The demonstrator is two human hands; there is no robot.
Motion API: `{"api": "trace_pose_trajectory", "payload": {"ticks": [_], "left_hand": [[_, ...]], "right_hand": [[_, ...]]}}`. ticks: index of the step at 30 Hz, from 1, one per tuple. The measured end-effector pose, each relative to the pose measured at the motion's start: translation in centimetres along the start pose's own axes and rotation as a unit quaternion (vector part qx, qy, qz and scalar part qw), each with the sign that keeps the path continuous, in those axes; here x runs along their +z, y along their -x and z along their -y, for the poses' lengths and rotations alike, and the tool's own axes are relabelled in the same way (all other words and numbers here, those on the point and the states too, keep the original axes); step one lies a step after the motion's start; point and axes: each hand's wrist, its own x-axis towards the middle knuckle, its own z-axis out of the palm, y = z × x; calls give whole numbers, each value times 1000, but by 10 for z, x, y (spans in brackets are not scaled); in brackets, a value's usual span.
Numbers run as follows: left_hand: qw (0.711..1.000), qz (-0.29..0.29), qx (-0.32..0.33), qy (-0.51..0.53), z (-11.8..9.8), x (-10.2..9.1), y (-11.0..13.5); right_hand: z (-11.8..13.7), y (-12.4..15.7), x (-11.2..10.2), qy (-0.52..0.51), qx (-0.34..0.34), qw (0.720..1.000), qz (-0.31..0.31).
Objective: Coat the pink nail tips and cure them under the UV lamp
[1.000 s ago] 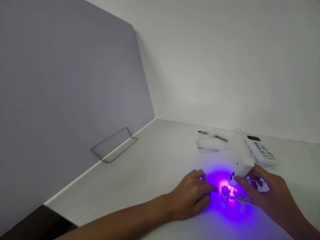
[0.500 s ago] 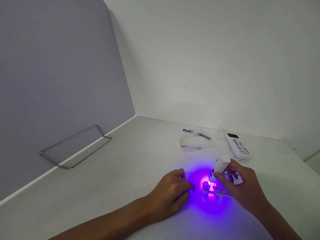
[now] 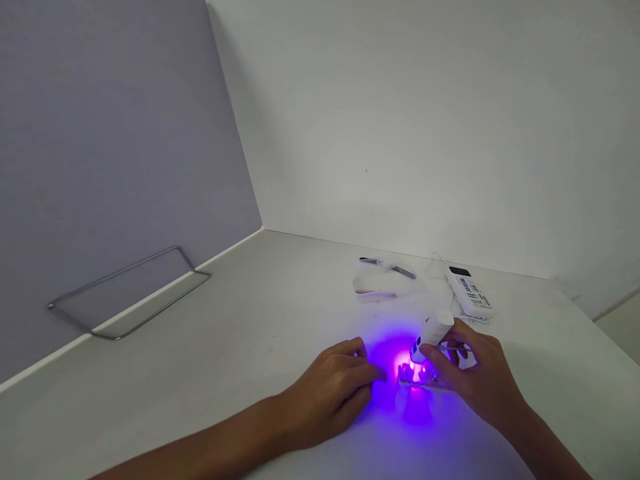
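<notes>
My right hand [image 3: 477,363] is closed around a white cylindrical UV lamp [image 3: 433,333], which tilts with its lower end toward the table. Its purple-pink light falls on a small low strip with several little lumps [image 3: 420,379]; glare hides what these are. A thin rod-like part [image 3: 457,348] shows near the fingers of that hand. To the left of the glow, my left hand [image 3: 340,383] rests on the table with curled fingers, one fingertip reaching the edge of the light. Whatever those fingers may hold is hidden.
Behind the lamp, a white box-shaped device with a black end [image 3: 470,293] lies beside a thin cable. Clear packets with slim dark pieces [image 3: 385,268] lie left of it. A bent wire frame [image 3: 150,313] stands against the grey panel [image 3: 125,133]. A white wall [image 3: 400,120] closes the back.
The view has shifted slightly, so everything sits a little further left. My right hand keeps the lamp over the small strip, and the purple patch on the table looks narrower.
</notes>
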Motion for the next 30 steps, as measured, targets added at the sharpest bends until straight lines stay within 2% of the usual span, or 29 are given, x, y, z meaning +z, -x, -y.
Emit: {"api": "trace_pose_trajectory", "payload": {"ticks": [5, 12, 21, 26, 30], "left_hand": [[1000, 11, -3, -13, 0, -2, -1], [1000, -16, -5, -18, 2, 3, 1], [1000, -2, -6, -11, 0, 0, 1], [1000, 4, -5, -15, 1, 0, 1], [1000, -7, -4, -9, 3, 2, 2]], "right_hand": [[1, 0, 0, -7, -3, 1000, 1], [2, 1, 0, -17, 5, 1000, 10], [4, 1, -1, -16, -14, 1000, 16], [2, 1, 0, -4, 16, 1000, -5], [0, 0, 2, -27, 34, 999, 3]]}}
